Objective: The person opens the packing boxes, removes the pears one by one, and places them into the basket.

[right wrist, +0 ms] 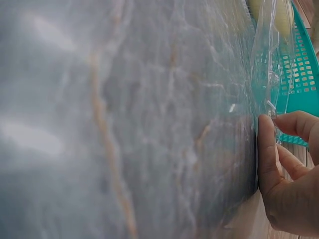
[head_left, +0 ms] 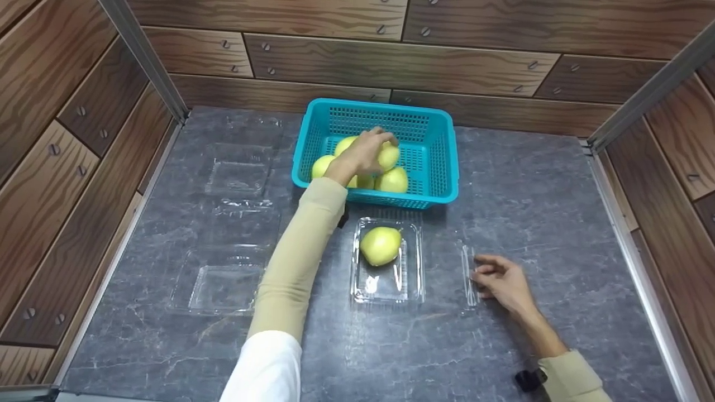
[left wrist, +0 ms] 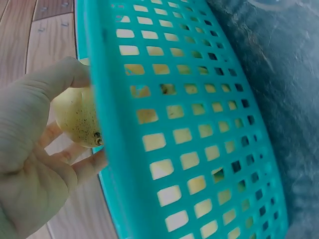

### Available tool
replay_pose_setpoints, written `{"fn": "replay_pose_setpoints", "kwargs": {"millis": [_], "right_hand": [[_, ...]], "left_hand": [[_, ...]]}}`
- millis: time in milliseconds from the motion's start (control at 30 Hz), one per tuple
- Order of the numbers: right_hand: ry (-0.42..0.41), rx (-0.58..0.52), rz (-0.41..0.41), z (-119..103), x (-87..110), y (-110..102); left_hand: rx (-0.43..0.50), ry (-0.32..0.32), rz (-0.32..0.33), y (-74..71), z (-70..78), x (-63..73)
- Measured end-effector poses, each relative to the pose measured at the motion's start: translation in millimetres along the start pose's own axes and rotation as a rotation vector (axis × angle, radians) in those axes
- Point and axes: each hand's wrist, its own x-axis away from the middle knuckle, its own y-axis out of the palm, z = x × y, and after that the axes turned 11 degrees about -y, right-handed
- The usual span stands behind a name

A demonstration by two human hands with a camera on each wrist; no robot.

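Observation:
Over the teal basket, my left hand [head_left: 366, 152] grips a yellow-green pear [head_left: 389, 157]; its speckled blossom end shows in the left wrist view, the held pear [left wrist: 77, 119] partly behind the basket wall [left wrist: 112, 124]. Several other pears [head_left: 392, 180] lie in the basket, some hidden under the hand. In front of the basket stands an opened clear plastic clamshell box [head_left: 413, 279] with one pear [head_left: 381, 246] at its far left. My right hand [head_left: 505, 285] pinches the outer edge of the box's clear lid [head_left: 469, 273] between thumb and fingertips, low over the table.
To the left, more opened clear plastic boxes [head_left: 223, 287] lie on the grey marbled table [head_left: 408, 357]. The teal basket [head_left: 453, 162] stands near the back wall [head_left: 346, 61]. Wood-patterned panels with metal edge rails [head_left: 631, 251] enclose the table at the sides.

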Motion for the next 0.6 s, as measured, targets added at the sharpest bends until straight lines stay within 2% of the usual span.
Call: {"fn": "replay_pose_setpoints", "kwargs": {"millis": [267, 600], "right_hand": [[0.004, -0.006, 0.011, 0, 1.5, -2], [-0.016, -0.006, 0.002, -1, 1.6, 0]], "left_hand": [[0.001, -0.079, -0.009, 8.0, -0.8, -9.0], [-0.131, -0.148, 0.011, 19.0, 0.5, -19.9]]}}
